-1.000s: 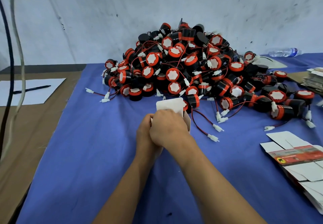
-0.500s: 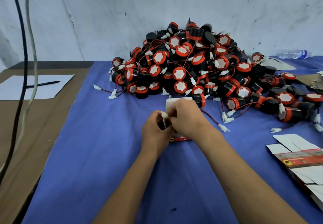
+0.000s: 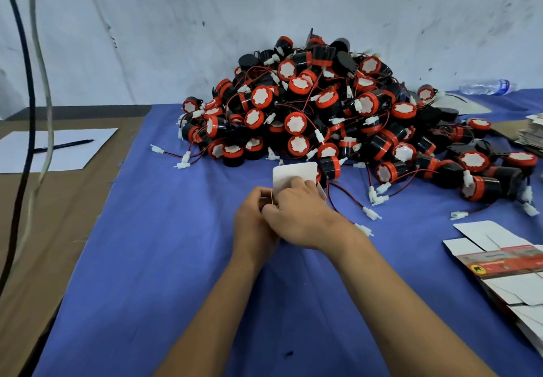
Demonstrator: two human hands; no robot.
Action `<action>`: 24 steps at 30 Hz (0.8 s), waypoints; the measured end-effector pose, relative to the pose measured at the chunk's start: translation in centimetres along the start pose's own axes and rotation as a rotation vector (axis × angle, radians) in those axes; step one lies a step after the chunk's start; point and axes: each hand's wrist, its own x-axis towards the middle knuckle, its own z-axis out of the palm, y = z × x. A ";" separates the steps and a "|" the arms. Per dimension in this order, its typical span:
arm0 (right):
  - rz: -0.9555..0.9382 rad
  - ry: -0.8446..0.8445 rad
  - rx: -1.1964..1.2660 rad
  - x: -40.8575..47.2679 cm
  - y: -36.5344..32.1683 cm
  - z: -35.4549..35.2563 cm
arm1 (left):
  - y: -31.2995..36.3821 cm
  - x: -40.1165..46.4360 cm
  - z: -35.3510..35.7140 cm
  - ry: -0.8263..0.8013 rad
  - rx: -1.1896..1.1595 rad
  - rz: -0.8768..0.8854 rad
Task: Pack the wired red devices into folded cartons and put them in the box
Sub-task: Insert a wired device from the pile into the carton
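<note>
— While both hands meet at the frame's centre, what are they holding?
— A small white folded paperboard carton [image 3: 294,176]. The left hand [image 3: 255,221] curls its fingers around the carton's left side; the right hand [image 3: 299,217] lies over it, fingertips pressed on the upright white flap. Whether a device sits inside, I cannot tell.
— And the devices?
— A big heap of round black devices with red rims, white caps and red-black wires [image 3: 332,112] sits just behind the hands, centre to right, on the blue cloth [image 3: 164,259].
— Anything else?
— Flat unfolded cartons with red print [image 3: 505,262] lie at the lower right; a white paper sheet [image 3: 58,150] with a black pen [image 3: 66,145] is at the left; a clear plastic bottle [image 3: 484,86] lies at the upper right.
</note>
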 end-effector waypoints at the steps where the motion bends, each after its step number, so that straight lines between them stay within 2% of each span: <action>1: -0.010 -0.025 -0.003 0.0 0.3 -0.1 | 0.0 0.0 0.0 -0.009 0.030 0.023; 3: -0.043 -0.030 -0.014 -0.2 1.1 -0.1 | 0.1 -0.1 -0.1 -0.010 0.023 0.028; 6: -0.081 0.039 0.105 -0.6 2.1 0.7 | 0.0 -0.2 0.0 -0.007 -0.019 0.008; 10: -0.109 0.339 0.326 -0.4 2.4 2.5 | 0.0 -0.3 -0.1 -0.015 -0.008 0.048; 11: -0.124 0.370 0.344 -0.4 2.6 2.6 | -0.1 -0.3 -0.2 -0.024 0.005 0.066; 14: -0.195 0.331 0.371 -0.2 3.5 2.4 | -0.3 -0.3 -0.5 -0.048 0.032 0.087; 18: -0.244 0.268 0.552 -0.4 4.6 1.2 | -0.7 -0.1 -0.7 -0.086 -0.012 0.085; 24: -0.211 0.188 0.478 0.0 4.6 -0.3 | -0.5 -0.2 -1.5 -0.212 -0.042 0.074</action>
